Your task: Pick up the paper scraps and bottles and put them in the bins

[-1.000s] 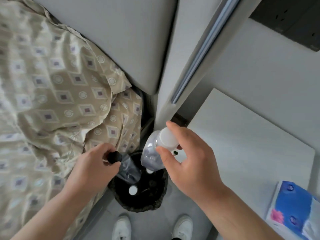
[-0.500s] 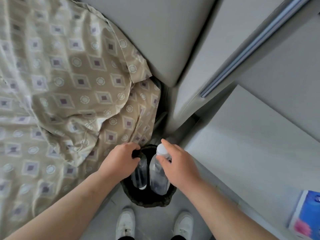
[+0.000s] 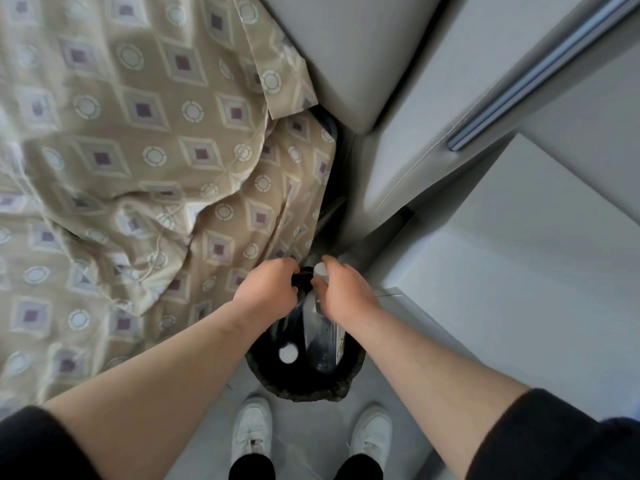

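Clear bottles [image 3: 320, 344] held by both hands [image 3: 268, 291] over black bin [image 3: 304, 386]

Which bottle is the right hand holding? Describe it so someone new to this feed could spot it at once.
Find the black bin on the floor between the patterned bedspread and the white shoes. Two clear bottles stand in it. The right hand grips the white-capped bottle at the neck; the black-capped bottle under the left hand is its neighbour, and a loose white cap lies lower.
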Demonstrator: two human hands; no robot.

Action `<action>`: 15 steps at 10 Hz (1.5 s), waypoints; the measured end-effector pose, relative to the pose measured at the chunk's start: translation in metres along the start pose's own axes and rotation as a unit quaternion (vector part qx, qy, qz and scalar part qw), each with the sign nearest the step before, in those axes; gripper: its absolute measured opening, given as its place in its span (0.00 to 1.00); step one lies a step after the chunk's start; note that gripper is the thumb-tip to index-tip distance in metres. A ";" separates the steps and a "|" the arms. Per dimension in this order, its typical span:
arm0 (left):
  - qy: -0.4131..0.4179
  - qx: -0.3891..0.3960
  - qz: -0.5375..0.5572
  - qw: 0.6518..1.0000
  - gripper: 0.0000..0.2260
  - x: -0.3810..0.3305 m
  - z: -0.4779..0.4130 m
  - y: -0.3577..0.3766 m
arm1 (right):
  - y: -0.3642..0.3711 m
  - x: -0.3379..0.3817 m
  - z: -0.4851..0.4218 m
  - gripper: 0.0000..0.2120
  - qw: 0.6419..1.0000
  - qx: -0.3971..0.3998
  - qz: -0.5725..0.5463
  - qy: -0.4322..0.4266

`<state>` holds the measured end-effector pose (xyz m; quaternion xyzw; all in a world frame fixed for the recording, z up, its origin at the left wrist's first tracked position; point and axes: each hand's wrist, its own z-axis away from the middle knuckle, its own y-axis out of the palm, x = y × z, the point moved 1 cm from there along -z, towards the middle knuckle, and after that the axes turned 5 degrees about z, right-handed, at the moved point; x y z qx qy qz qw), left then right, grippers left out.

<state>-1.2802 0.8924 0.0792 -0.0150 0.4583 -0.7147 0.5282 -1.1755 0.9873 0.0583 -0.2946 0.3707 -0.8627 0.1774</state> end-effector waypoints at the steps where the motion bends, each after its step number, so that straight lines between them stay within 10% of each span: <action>1: 0.004 -0.004 -0.022 1.000 0.14 0.002 -0.010 0.011 | 0.012 -0.003 -0.013 0.23 1.000 0.004 0.005 0.020; 15: 0.051 0.000 -0.077 0.996 0.11 0.010 -0.021 0.021 | 0.040 -0.007 -0.014 0.23 0.995 0.064 -0.061 0.040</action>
